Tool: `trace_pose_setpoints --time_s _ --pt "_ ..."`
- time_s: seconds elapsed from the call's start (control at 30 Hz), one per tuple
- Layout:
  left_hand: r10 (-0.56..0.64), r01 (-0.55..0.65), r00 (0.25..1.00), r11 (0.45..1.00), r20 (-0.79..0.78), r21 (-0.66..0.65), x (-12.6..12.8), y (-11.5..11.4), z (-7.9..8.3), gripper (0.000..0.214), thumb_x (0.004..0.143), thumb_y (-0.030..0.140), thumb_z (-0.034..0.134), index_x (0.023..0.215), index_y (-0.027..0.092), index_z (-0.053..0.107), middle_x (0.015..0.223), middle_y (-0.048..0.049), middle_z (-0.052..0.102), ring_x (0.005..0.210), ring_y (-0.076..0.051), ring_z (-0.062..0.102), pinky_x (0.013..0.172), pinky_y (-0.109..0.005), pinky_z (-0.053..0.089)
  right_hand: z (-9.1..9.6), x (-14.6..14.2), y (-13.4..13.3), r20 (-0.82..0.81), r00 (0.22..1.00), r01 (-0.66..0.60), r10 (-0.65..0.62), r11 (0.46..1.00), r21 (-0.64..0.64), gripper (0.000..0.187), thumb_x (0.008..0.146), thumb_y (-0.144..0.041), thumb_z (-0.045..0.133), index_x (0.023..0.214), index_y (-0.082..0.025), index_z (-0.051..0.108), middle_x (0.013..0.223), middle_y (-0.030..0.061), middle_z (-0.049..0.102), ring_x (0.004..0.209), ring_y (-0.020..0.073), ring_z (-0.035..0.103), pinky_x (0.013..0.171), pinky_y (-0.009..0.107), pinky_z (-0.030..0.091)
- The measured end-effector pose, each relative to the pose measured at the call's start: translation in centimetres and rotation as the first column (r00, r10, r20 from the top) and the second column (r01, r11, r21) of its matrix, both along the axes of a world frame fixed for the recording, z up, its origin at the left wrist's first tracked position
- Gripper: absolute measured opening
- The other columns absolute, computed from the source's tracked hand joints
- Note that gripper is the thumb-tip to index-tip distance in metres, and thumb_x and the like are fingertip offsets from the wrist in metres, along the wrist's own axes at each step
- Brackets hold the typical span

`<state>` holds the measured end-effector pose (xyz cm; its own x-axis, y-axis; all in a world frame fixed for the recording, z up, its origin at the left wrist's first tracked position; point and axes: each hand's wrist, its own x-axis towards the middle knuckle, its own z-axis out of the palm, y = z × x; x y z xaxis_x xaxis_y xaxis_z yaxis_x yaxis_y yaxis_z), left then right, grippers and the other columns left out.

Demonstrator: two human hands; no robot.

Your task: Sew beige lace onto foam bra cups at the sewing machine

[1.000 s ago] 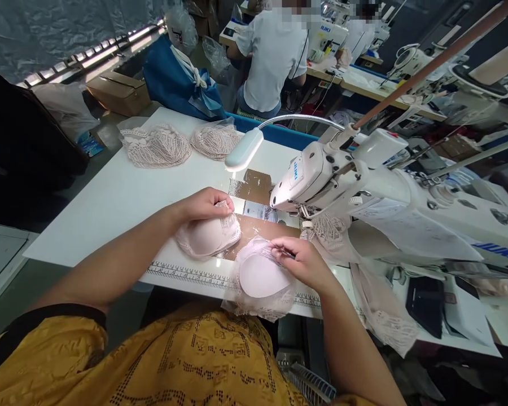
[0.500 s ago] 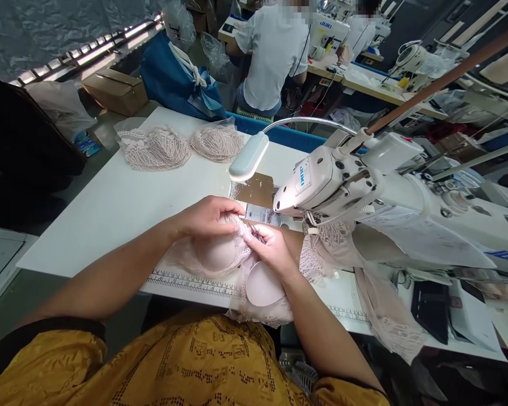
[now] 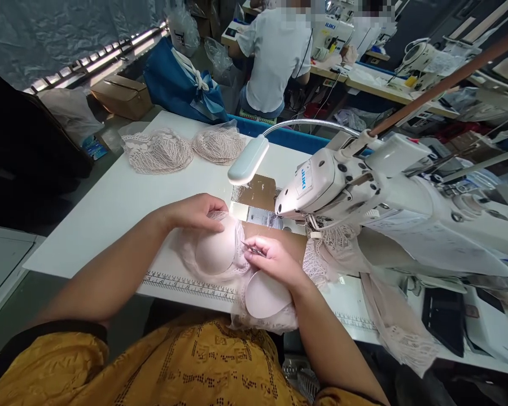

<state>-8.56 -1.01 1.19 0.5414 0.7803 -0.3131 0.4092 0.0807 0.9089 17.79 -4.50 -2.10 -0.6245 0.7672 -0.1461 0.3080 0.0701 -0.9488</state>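
Observation:
A pale pink lace bra (image 3: 215,251) with moulded cups lies at the table's front edge, its second cup (image 3: 266,294) hanging partly over the edge. My left hand (image 3: 198,213) is closed on the upper rim of the left cup, thumb on the inner face and fingertips partly hidden behind the lace. In my right hand (image 3: 273,259) is a small pair of metal thread snips (image 3: 254,249), the points turned left toward the lace between the cups. The fingers of that hand curl round the snips, just above the second cup.
A white sewing machine (image 3: 317,180) stands right of my hands, with more lace fabric (image 3: 328,254) beside it. A lamp (image 3: 249,160) overhangs the table. Stacked lace cups (image 3: 158,151) lie at the back left. Printed ruler marks (image 3: 190,286) run along the front edge. A person (image 3: 275,56) sits beyond.
My left hand has shifted slightly left along the cup's rim. My right hand has drawn back a little, down and away from the lace, so the hands are farther apart and the snips show more.

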Motion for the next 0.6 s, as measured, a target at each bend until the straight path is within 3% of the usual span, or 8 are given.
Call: trace_pose_setpoints --time_s 0.17,0.37,0.6 --pt "-0.052 0.046 0.998 0.991 0.044 0.122 1.5 -0.9 0.2 0.027 0.075 0.038 0.073 0.086 0.015 0.064 0.079 0.0006 0.060 0.073 -0.014 0.055 0.063 -0.021 0.041 -0.4 -0.9 0.2 -0.174 0.945 0.271 -0.276 0.961 -0.050 0.035 0.081 -0.045 0.067 0.106 -0.021 0.062 0.097 0.0044 0.067 0.090 0.0197 0.062 0.080 0.033 0.050" --pt "-0.031 0.016 0.997 0.980 0.075 0.197 3.0 -1.7 0.2 0.024 0.077 0.036 0.070 0.087 0.015 0.063 0.082 0.0008 0.060 0.077 -0.014 0.054 0.066 -0.022 0.041 -0.4 -1.4 0.0 -0.134 0.953 0.292 -0.273 0.944 0.154 0.022 0.084 -0.041 0.065 0.077 -0.020 0.061 0.073 -0.0011 0.057 0.068 0.0143 0.050 0.065 0.028 0.043" --pt "0.000 -0.011 0.998 0.982 0.057 0.189 4.3 -2.1 -0.4 0.019 0.077 0.034 0.066 0.079 0.015 0.061 0.076 0.0018 0.058 0.073 -0.013 0.052 0.063 -0.021 0.038 0.0 -1.5 -0.1 -0.165 0.944 0.317 -0.286 0.924 0.213 0.018 0.088 -0.036 0.061 0.079 -0.020 0.063 0.071 -0.0018 0.056 0.064 0.0129 0.047 0.062 0.027 0.040"
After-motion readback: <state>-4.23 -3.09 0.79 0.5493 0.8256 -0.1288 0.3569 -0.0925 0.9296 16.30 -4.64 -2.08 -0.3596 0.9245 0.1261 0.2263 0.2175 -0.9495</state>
